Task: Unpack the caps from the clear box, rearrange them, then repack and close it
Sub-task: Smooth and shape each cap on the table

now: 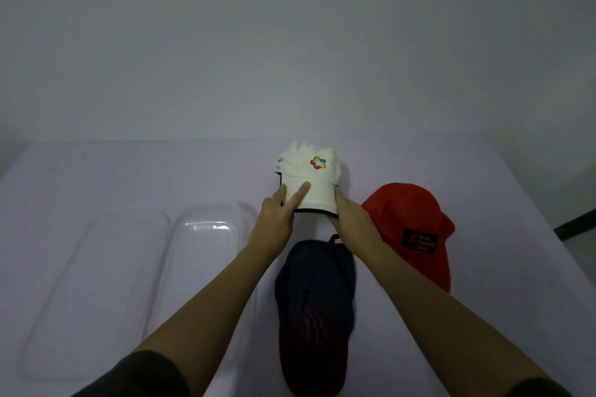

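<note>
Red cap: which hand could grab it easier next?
Probably the right hand: it sits right beside the red cap, while the left hand holds the other side of the white cap.

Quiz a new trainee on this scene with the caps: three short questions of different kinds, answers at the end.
1. True or false: the clear box is shut with caps inside.
2. Which cap do the left hand and right hand hold by its brim? A) red B) white C) dark blue
3. Fill in: on the table, the red cap lies to the ___ of the dark blue cap.
Key: 1 false, it lies open and empty. 2 B, the white cap. 3 right.
</note>
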`<action>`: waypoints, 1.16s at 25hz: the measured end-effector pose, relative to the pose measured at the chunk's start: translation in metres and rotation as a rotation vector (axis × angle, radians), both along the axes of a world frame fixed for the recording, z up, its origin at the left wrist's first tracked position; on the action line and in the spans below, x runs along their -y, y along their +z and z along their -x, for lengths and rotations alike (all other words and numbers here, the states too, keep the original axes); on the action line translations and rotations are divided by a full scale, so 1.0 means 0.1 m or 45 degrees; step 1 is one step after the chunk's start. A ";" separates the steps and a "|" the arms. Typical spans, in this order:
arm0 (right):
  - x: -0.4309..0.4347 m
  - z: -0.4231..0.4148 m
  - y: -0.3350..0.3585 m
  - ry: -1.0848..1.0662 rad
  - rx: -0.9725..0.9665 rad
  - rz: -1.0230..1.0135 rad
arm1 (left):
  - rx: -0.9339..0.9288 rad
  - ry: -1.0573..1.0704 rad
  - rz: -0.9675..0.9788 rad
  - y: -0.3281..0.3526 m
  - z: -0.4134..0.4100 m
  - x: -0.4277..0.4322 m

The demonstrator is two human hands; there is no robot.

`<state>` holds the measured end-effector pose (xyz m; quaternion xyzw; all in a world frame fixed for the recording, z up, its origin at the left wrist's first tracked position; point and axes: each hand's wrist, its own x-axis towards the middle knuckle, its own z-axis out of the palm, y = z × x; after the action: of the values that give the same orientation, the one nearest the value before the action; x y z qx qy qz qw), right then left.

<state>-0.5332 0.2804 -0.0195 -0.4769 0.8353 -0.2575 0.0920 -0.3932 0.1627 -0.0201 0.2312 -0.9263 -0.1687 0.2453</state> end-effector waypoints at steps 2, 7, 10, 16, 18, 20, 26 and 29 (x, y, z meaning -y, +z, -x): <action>0.08 0.10 -0.14 0.051 0.029 -0.054 | 0.021 -0.060 -0.030 -0.11 0.04 0.08; 0.15 0.26 -0.39 0.130 -0.108 -0.224 | 0.179 -0.020 -0.257 -0.34 0.09 0.15; 0.12 0.26 -0.44 0.161 -0.349 -0.348 | 0.318 0.025 -0.369 -0.43 0.09 0.13; 0.03 0.34 -0.25 0.304 -0.311 -0.541 | 0.411 0.003 -0.428 -0.26 0.08 0.10; -0.10 0.36 -0.14 0.301 -0.162 -0.504 | 0.385 0.046 -0.409 -0.10 0.12 0.08; -0.36 0.32 -0.08 0.266 -0.077 -0.318 | 0.325 0.069 -0.407 0.07 0.20 -0.07; -1.51 0.28 -0.17 0.062 -0.149 0.009 | 0.257 -0.330 -0.289 0.17 0.47 -1.01; -2.03 0.35 -0.34 -0.034 -0.183 -0.136 | 0.406 -0.507 -0.264 -0.08 0.54 -1.54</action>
<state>-0.5679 0.4837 -0.0534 -0.4773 0.8587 -0.1787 0.0537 -0.4475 0.3163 -0.0283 0.0921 -0.9582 -0.2690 0.0335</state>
